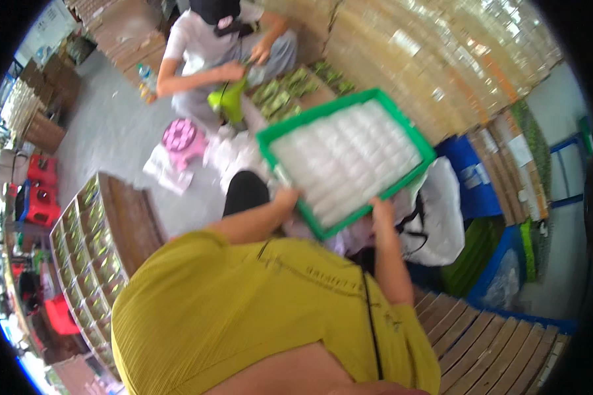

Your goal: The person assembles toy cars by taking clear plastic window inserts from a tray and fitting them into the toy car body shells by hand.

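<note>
A green rectangular tray is held tilted in front of me, filled with rows of small white wrapped pieces whose kind I cannot make out. My left hand is closed on its left rim, close to the near corner. At the near long rim, my right hand grips the tray, its fingers partly hidden. Motion blurs both hands somewhat. Beneath and beside the tray lie a white plastic sack with black straps and some pale crumpled sheets.
A seated person works across from me with a lime-green item. A pink stool stands on the grey floor. Compartmented boxes are at left, stacked cardboard behind, and a row of brown cardboard strips at lower right.
</note>
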### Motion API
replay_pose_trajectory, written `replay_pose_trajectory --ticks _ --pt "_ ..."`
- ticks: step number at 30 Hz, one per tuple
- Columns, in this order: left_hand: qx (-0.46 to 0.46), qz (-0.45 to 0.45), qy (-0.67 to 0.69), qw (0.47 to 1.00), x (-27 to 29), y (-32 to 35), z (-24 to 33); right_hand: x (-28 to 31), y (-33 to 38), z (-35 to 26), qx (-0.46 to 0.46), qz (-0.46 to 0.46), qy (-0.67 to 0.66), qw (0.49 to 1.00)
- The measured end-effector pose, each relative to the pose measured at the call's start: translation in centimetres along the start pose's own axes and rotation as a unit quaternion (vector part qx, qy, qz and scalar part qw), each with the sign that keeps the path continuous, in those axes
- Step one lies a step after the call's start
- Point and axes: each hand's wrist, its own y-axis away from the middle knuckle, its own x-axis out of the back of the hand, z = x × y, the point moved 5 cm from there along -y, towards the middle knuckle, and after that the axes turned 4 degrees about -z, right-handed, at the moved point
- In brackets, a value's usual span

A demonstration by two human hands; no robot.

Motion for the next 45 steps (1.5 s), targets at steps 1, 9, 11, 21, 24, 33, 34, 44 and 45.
replay_pose_trajectory --ticks 1,9,11,21,24,33,34,44,45 --pt "0.060 -0.009 -0.005 0.998 -1.5 4.8 4.0 0.8 -0.6 0.8 0.019 -0.006 -0.074 0.997" --pt "-0.035 -0.168 0.094 0.981 3.4 12.7 15.7 0.5 5.1 -9.4 0.006 -0.191 -0.158 0.969" --pt "-0.069 -0.147 0.091 0.983 5.4 14.2 17.2 3.5 4.5 -7.8 0.029 -0.110 -0.156 0.981" --pt "-0.136 -0.068 0.092 0.984 12.2 13.9 18.8 7.9 4.1 2.6 -0.066 -0.009 -0.168 0.984" --pt "-0.111 -0.088 0.131 0.981 14.1 14.7 17.0 6.7 2.7 2.5 -0.034 -0.070 -0.181 0.980" --pt "-0.093 0.046 0.158 0.982 15.4 13.9 11.7 -2.3 1.8 -2.7 -0.054 -0.231 -0.148 0.960" --pt "-0.097 0.020 0.170 0.980 15.9 13.0 10.6 -3.9 1.7 -4.0 -0.084 -0.242 -0.229 0.939" --pt "-0.104 0.020 0.093 0.990 14.7 16.3 9.5 -6.0 1.5 -7.4 -0.038 -0.199 -0.333 0.921" --pt "-0.109 0.012 0.084 0.990 14.6 16.3 9.8 -5.9 1.6 -7.4 -0.037 -0.197 -0.334 0.921"
